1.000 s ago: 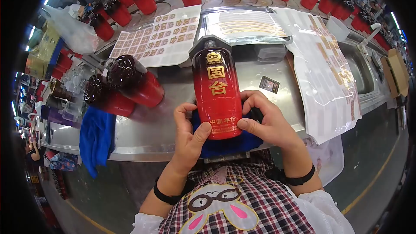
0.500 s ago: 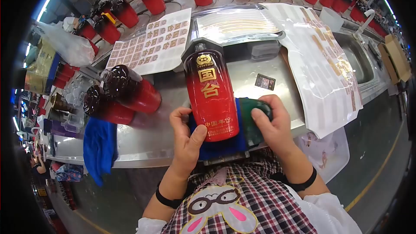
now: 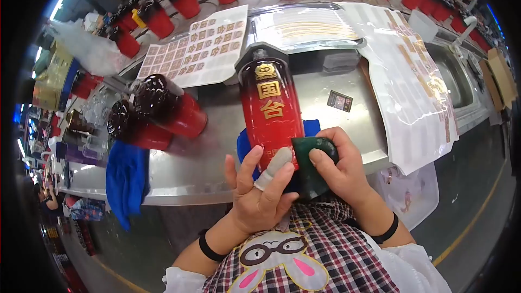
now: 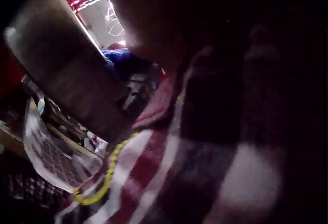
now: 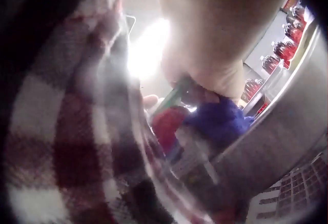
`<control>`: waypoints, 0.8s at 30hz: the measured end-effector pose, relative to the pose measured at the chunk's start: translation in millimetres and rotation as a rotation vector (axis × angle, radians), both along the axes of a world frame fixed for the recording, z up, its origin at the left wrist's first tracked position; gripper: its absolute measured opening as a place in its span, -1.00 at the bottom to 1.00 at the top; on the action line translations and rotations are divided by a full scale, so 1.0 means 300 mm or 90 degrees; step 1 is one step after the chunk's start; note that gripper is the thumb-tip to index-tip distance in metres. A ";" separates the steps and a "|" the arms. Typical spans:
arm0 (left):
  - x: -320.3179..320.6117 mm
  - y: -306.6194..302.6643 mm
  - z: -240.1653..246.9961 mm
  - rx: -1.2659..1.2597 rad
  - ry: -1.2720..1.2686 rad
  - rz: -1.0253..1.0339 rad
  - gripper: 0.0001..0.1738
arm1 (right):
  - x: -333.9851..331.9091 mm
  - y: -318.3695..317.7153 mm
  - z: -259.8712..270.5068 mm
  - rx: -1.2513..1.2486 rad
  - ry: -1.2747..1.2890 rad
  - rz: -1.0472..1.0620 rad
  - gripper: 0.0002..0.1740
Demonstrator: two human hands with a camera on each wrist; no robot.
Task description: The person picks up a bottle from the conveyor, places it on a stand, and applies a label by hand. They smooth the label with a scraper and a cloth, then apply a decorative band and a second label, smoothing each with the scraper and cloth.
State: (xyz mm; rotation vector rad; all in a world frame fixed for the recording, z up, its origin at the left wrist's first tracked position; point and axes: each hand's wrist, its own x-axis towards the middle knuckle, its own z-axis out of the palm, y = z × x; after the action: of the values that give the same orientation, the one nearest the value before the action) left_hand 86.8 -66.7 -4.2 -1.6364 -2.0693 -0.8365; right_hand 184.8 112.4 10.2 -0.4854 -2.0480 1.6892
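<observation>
A red bottle (image 3: 271,122) with a black shoulder and gold lettering lies face up, its neck away from me in a grey cradle (image 3: 241,61) and its lower part over a blue cloth (image 3: 311,127). My left hand (image 3: 260,198) reaches across the bottle's lower front, fingers spread and fairly straight. One finger wears a white cover (image 3: 275,168), which overlaps the small lettering. In my right hand (image 3: 344,165) is a flat dark green scraper (image 3: 312,176), pinched between thumb and fingers, its edge right at the bottle's lower right side. The right wrist view shows the scraper (image 5: 177,95) edge-on.
Two more bottles (image 3: 169,106) lie tilted at left, near a hanging blue cloth (image 3: 126,184). Label sheets (image 3: 198,46) and a metal tray (image 3: 304,27) lie beyond. Long white sheets (image 3: 404,92) cover the right side before a sink (image 3: 453,78). A small dark card (image 3: 340,101) lies on the metal table.
My right hand has left the bottle's side and now holds the green scraper, brought in against the bottle. My left hand has moved from the bottle's left side across its lower front.
</observation>
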 end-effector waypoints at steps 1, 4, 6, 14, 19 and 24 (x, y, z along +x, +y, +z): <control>0.000 -0.008 -0.014 0.013 -0.008 0.034 -0.53 | 0.000 -0.001 -0.006 -0.022 -0.011 -0.001 -0.72; 0.008 -0.042 -0.055 0.021 -0.064 0.075 -0.49 | 0.001 0.004 -0.023 -0.071 -0.010 0.008 -0.72; 0.004 -0.071 -0.083 0.023 -0.101 0.062 -0.42 | 0.001 0.007 -0.022 -0.041 -0.016 0.009 -0.72; -0.013 -0.085 -0.044 -0.006 0.015 0.051 -0.47 | 0.010 0.018 -0.030 -0.174 -0.001 0.022 -0.73; -0.034 0.014 0.044 -0.029 0.198 -0.034 -0.54 | 0.016 0.021 -0.039 -0.259 0.013 0.015 -0.73; -0.021 -0.022 -0.006 -0.017 0.012 0.057 -0.55 | 0.021 0.037 -0.038 -0.245 -0.019 0.029 -0.73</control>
State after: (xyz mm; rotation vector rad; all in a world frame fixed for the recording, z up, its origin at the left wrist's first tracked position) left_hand 80.7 -73.2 -6.1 -1.5469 -2.1328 -0.7634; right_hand 191.0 123.6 -1.3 -0.5905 -1.7650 2.1255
